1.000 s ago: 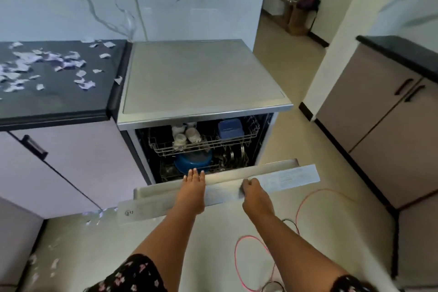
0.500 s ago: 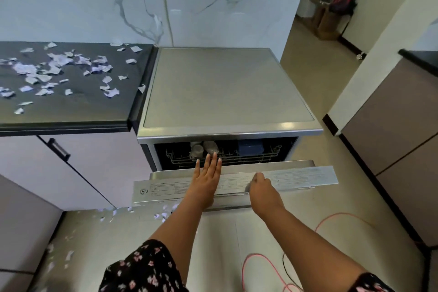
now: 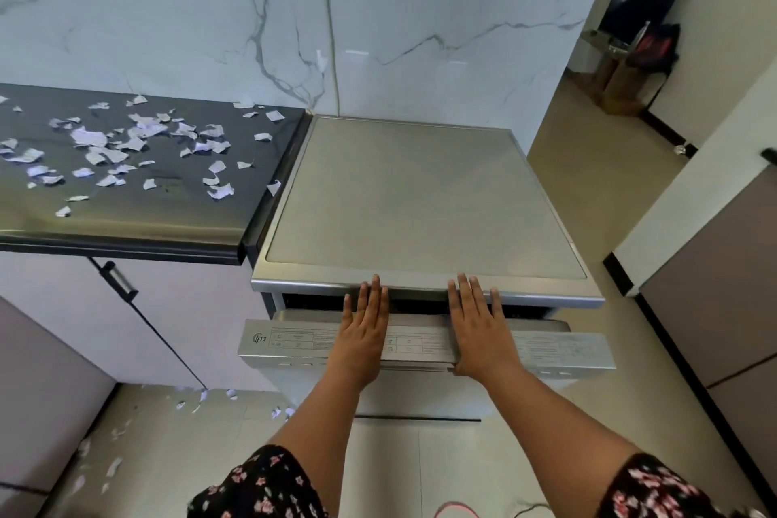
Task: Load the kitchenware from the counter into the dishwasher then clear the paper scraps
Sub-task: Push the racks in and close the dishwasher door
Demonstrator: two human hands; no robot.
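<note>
The steel dishwasher [image 3: 420,198] stands right of the dark counter [image 3: 126,223]. Its door [image 3: 294,343] is almost up, with only a narrow dark gap under the top edge. My left hand [image 3: 365,330] lies flat on the door's upper edge, fingers straight. My right hand [image 3: 479,326] presses flat beside it, fingers straight too. The racks and kitchenware inside are hidden. Several white paper scraps [image 3: 138,143] lie scattered over the counter.
More paper scraps [image 3: 202,397] lie on the floor at the cabinet's foot. A cabinet handle [image 3: 120,280] sticks out below the counter. A plug and cord [image 3: 330,13] hang on the marble wall. Brown cabinets [image 3: 714,328] stand on the right.
The door has swung up from half open to nearly closed. Both hands rose with it, and my right hand went from gripping the edge to lying flat. The racks dropped out of sight.
</note>
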